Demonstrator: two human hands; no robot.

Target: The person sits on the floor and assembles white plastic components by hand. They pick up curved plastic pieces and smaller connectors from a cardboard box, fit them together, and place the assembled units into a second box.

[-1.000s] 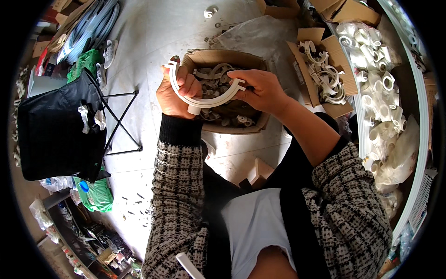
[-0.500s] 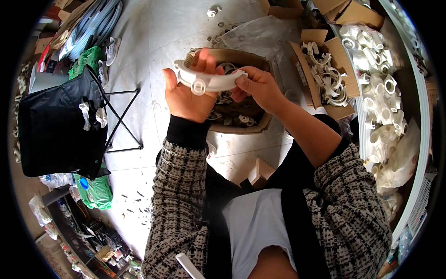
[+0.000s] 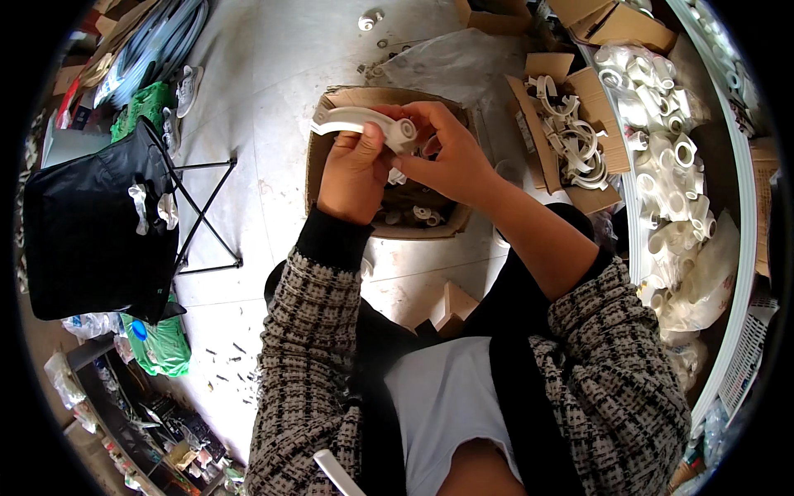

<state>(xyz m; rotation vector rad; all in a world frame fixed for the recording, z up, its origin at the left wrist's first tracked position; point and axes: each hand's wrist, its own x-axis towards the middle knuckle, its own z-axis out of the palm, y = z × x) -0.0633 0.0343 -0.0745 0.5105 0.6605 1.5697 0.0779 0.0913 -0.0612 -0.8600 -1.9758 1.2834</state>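
left hand (image 3: 354, 169): grasping curved white pipe clamp (image 3: 356, 121), upper centre
right hand (image 3: 442, 153): pinching its end fitting
step: likely fitting the end piece; next calls for steady alignment

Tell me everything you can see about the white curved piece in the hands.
The white curved piece is a smooth arc that looks like plastic, with a short round collar at its right end. It is held roughly level above the open cardboard box of similar white parts. The left hand grips its middle from below, thumb against it; the right hand pinches the collar end. Its underside is hidden.
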